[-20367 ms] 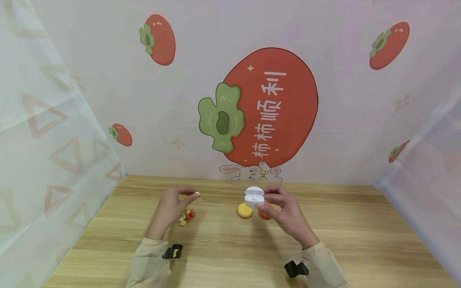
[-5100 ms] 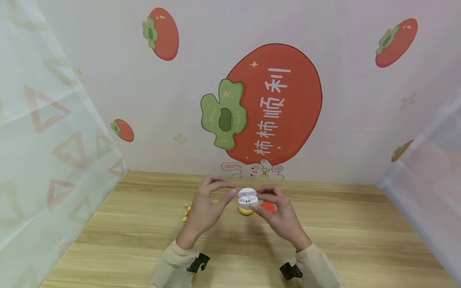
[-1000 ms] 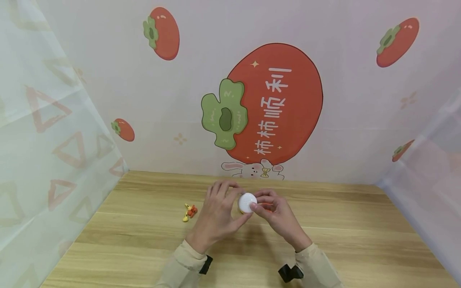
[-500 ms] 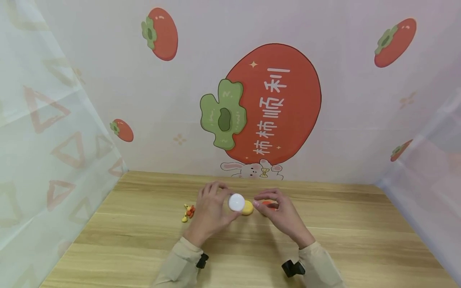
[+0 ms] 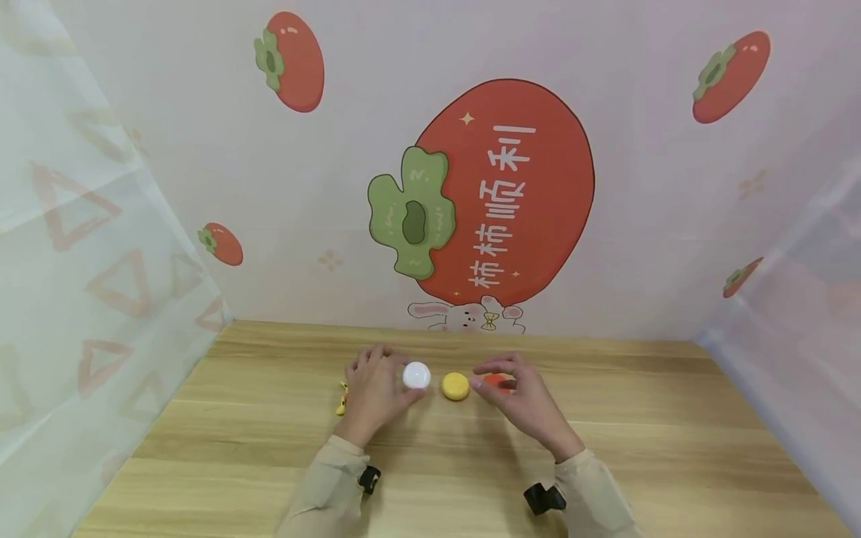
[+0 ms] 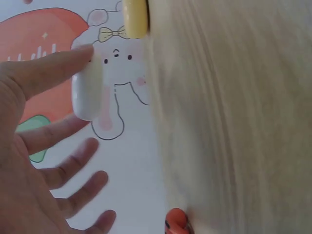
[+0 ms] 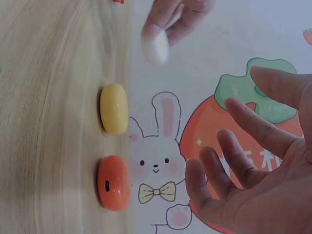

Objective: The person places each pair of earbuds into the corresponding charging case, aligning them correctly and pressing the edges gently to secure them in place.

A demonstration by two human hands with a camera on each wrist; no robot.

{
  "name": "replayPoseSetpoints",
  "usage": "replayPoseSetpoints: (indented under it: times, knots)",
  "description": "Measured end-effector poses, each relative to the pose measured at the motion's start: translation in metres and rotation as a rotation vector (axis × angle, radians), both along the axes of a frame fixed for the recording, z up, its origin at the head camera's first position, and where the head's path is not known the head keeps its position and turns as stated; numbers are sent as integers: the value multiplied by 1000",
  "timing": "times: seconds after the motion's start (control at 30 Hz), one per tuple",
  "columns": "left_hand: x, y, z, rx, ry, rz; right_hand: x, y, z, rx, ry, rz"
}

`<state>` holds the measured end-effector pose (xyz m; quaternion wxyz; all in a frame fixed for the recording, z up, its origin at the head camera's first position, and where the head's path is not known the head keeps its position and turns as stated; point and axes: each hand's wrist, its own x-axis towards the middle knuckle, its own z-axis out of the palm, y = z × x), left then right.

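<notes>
In the lower centre, your left hand (image 5: 372, 385) alone now pinches the closed white case (image 5: 416, 376), carried left of the yellow case (image 5: 455, 386); your right hand (image 5: 528, 400), fingers apart, is freed beside the red case (image 7: 114, 183).

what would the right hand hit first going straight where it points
Probably the yellow case, just ahead of the right hand in the head view, though with unclear depth it may pass above.
</notes>
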<state>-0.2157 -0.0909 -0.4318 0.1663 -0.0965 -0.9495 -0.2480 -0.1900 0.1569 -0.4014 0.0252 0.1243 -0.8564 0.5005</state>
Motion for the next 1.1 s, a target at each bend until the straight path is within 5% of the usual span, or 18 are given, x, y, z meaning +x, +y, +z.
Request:
replayPoseSetpoints:
  times: [0.23, 0.43, 1.1]
  knots:
    - [-12, 0, 1, -4, -168, 45, -5, -1, 0, 35, 13, -2]
    - [-18, 1, -1, -28, -237, 54, -7, -3, 0, 52, 0, 0]
    - [-20, -1, -2, -144, -304, 55, -14, -1, -6, 123, 19, 39]
